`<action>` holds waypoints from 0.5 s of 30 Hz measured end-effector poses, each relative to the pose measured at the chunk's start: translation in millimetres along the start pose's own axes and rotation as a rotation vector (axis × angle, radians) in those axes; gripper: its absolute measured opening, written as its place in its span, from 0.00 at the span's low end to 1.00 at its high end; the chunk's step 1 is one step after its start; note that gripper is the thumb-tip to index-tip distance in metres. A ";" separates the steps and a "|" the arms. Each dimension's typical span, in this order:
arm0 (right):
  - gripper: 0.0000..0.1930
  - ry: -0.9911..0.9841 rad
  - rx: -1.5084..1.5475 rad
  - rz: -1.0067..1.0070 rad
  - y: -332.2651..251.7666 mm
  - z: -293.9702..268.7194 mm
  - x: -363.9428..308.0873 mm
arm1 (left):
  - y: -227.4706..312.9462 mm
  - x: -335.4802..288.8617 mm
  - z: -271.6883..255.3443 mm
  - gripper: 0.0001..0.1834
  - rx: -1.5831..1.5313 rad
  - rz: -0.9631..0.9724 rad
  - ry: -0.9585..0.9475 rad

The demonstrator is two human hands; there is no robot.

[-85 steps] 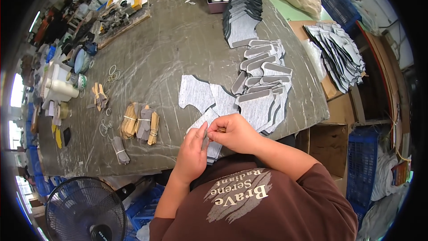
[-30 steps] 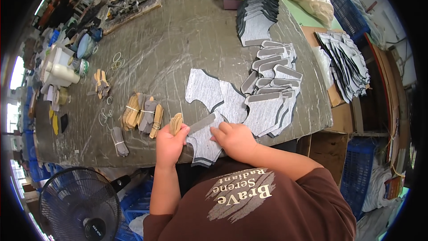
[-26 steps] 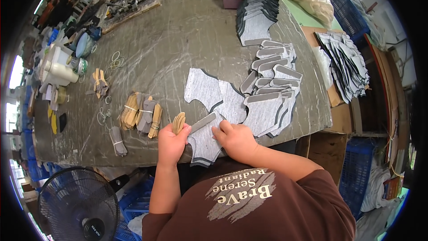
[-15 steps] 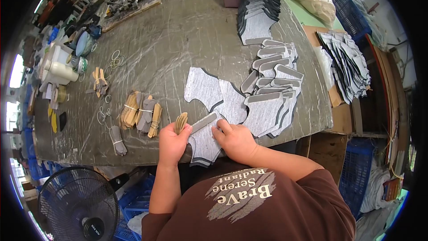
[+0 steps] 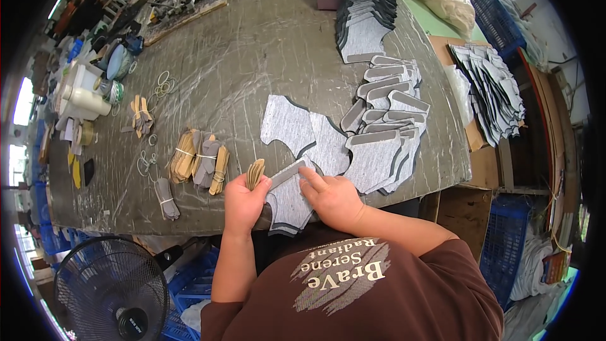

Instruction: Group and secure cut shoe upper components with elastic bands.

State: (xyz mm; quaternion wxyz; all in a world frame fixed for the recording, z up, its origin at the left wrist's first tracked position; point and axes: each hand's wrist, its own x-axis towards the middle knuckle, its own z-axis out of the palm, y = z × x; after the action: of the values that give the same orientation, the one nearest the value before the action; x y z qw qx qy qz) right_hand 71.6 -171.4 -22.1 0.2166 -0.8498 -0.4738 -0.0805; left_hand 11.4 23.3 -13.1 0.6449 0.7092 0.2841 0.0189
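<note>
My left hand (image 5: 245,201) is closed round a small stack of tan strips (image 5: 255,173), which sticks up past the fingers. Its thumb lies at the lower left end of a grey strip (image 5: 289,173) along the upper edge of a grey fabric piece (image 5: 291,196) with dark edging. My right hand (image 5: 333,199) lies over the right side of this piece, index finger stretched out onto the strip's upper right end; its other fingers are partly hidden. Just beyond, two more cut fabric pieces (image 5: 284,121) overlap on the table.
Right of my hands is an overlapping pile of fabric pieces with grey strips (image 5: 375,145); a darker stack (image 5: 366,31) stands behind it. Banded bundles of strips (image 5: 205,161) and loose rubber bands (image 5: 165,82) lie left on the table (image 5: 221,76). A black fan (image 5: 110,287) stands lower left.
My right fingers have straightened and slid slightly up and left along the grey strip to its end. The left hand and its stack stay in place.
</note>
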 end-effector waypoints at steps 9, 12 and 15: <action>0.10 -0.009 -0.057 -0.021 -1.3 -0.5 1.8 | 3.4 -2.6 3.8 0.09 0.308 0.140 0.067; 0.11 -0.037 -0.018 0.006 0.4 1.6 2.3 | 11.0 -3.5 4.8 0.12 0.556 0.354 0.074; 0.12 -0.173 0.088 0.063 3.7 0.0 10.9 | 13.7 -6.4 6.1 0.15 0.620 0.296 0.094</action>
State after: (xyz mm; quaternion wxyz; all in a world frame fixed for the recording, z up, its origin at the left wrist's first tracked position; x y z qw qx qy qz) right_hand 80.6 -164.7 -19.5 0.2146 -0.8577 -0.4666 0.0209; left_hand 13.6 15.0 0.7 0.3750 0.9034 0.2000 0.0577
